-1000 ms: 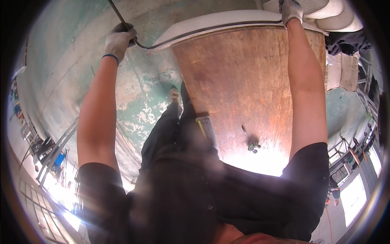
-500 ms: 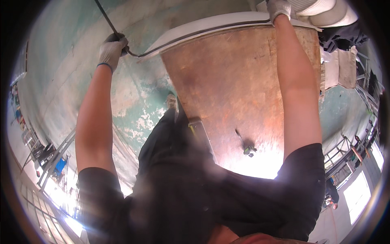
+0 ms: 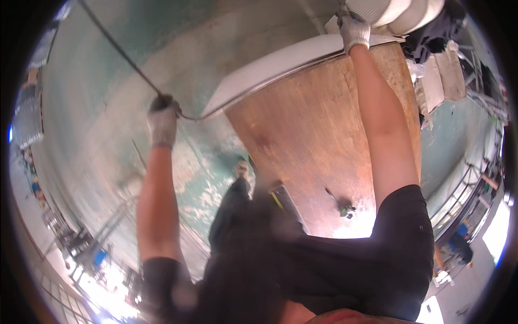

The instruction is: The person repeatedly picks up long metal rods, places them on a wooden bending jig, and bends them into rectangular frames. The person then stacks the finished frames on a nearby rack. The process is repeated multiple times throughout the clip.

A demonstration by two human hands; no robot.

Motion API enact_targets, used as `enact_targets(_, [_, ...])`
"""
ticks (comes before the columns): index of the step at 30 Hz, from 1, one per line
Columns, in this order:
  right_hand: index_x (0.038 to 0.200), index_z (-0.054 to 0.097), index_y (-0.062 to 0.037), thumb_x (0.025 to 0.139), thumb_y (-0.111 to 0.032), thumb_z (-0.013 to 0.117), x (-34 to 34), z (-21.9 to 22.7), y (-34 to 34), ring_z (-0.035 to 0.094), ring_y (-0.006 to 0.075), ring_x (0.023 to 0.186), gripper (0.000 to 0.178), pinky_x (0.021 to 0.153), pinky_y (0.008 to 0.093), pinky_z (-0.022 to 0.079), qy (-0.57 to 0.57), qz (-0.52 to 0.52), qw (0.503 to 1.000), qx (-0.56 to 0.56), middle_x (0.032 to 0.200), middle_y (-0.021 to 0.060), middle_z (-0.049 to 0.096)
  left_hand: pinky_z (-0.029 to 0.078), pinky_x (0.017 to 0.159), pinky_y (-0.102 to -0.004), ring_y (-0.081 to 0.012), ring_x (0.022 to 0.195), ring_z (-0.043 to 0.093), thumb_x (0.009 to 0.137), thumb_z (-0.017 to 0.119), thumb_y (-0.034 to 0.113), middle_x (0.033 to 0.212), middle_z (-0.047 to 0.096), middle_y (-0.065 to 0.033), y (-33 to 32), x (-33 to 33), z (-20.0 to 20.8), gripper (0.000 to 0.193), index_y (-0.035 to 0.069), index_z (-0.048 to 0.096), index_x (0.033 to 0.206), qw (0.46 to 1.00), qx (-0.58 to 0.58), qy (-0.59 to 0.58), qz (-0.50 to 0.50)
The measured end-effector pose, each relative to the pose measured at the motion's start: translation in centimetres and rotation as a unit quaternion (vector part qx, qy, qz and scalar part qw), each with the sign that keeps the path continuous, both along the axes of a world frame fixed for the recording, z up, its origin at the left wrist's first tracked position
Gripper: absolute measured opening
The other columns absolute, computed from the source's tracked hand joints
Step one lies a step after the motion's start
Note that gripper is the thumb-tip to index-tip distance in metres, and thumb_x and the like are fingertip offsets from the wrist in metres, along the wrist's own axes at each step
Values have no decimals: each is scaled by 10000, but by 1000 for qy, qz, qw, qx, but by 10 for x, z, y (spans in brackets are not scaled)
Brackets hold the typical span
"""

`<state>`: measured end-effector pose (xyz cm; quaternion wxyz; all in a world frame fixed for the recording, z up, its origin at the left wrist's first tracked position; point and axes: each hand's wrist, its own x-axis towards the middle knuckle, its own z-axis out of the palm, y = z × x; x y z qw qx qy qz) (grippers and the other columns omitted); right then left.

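A long thin dark strip (image 3: 127,59) runs from the upper left into my gloved left hand (image 3: 163,123), whose fingers are wrapped round it. Past that hand it bends and follows the long edge of a white panel (image 3: 253,75). The panel lies along the far edge of a brown wooden board (image 3: 302,124). At the far right corner, my gloved right hand (image 3: 354,33) is closed, apparently round the strip's other part; its fingertips are partly hidden near the picture's top.
Pale rolls (image 3: 410,13) and dark cloth (image 3: 440,32) lie beyond the board's right corner. A small dark tool (image 3: 345,209) rests on its near part. A narrow box-like thing (image 3: 288,202) stands by its left edge. The floor (image 3: 199,156) has worn green paint.
My left hand has come nearer and to the right in the picture, still on the strip. My right hand, the board and the panel also sit further left now, as the view shifted.
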<state>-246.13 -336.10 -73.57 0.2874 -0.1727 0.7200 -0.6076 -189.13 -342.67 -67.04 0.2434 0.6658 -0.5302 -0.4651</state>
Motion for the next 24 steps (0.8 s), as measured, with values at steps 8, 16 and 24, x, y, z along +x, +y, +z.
enact_targets(8, [1053,793,-9,1063,-370,781,92,150,192,543,58,696,362,597,247,417,41,-168,981,-93,793,-37,671,531,826,-328,-178,901,655,951,693,-59,955,686,-58,61,43,95,136,15,669,1061,983,-81,124,-110])
enact_targets(16, [872,676,-61,1062,-415,775,251,240,498,461,52,653,414,575,247,358,144,-387,907,-81,747,-51,555,511,840,-353,-195,861,612,1051,659,57,934,641,-75,152,21,185,74,12,631,1103,909,-134,265,-292])
enact_targets(24, [891,705,-28,1014,-252,773,480,290,759,502,63,748,265,676,278,426,201,-587,784,-2,758,-57,565,512,736,-348,-197,761,594,1079,619,144,836,617,-90,321,-11,214,138,14,587,1043,793,-123,342,-489])
